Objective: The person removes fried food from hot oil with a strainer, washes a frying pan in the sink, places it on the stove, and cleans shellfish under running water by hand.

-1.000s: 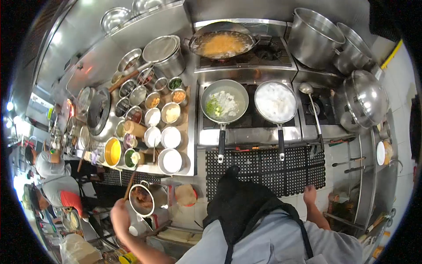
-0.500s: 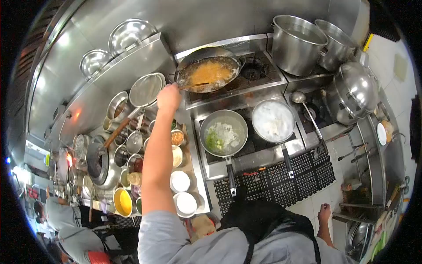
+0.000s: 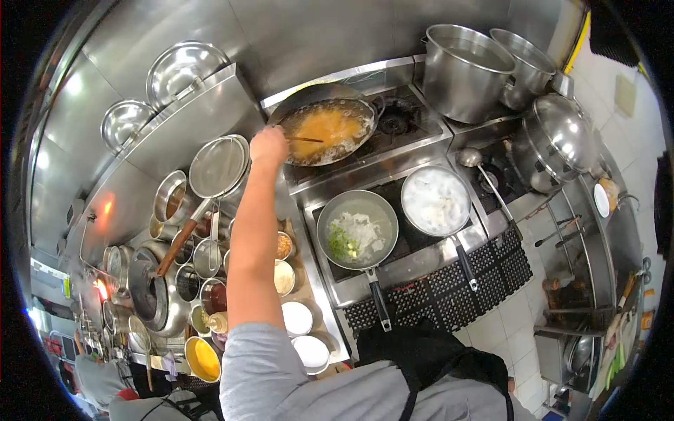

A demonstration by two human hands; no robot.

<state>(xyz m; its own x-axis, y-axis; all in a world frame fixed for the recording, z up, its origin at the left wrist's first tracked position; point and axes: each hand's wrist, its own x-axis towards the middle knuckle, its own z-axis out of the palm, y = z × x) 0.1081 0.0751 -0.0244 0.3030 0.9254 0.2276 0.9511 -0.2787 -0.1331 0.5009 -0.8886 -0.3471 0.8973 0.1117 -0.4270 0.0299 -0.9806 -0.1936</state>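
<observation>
My left hand is closed around dark wooden chopsticks, whose tips reach over orange food bubbling in hot oil. The oil fills a big dark wok on the back burner. Of my right arm only a sliver of skin shows beside the apron at the lower right; its fingers are hidden. Nearer my body, a frying pan holds liquid with chopped greens and pale pieces. Another pan beside it is full of white foamy liquid.
Left of my arm are a mesh strainer and several containers of ingredients, including a yellow one. Tall steel pots, a ladle and a domed lid lie right. People stand at the lower left.
The view has shifted slightly. My left hand stays at the wok's left edge with the chopsticks over the food. My right hand has dropped mostly out of sight.
</observation>
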